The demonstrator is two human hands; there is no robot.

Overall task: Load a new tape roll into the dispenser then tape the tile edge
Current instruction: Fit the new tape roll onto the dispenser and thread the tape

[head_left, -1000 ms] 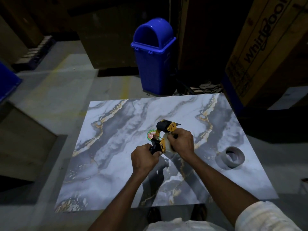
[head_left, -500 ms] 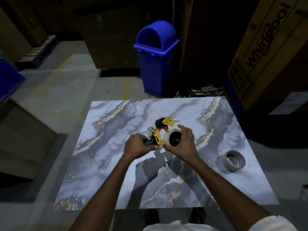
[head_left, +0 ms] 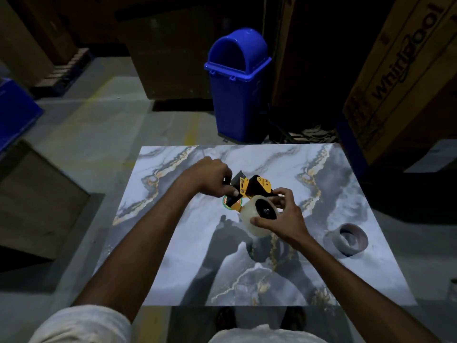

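We see a big marble tile (head_left: 173, 256) lying flat on the floor in a dim room. At 2 o'clock from it leans a brown cardboard box (head_left: 395, 78) with letters on it. At 12 o'clock, just past the tile's far edge, stands a blue bin (head_left: 237, 100). Above the middle of the tile, the left hand (head_left: 210, 178) curls its fingers tight around the yellow tape dispenser (head_left: 259, 185). The right hand (head_left: 284, 219) pinches the clear tape roll (head_left: 249, 220) at the dispenser's 5 o'clock side, thumb below and fingers on top. At 3 o'clock a grey ring (head_left: 352, 240) rests on the tile, well apart from both hands.
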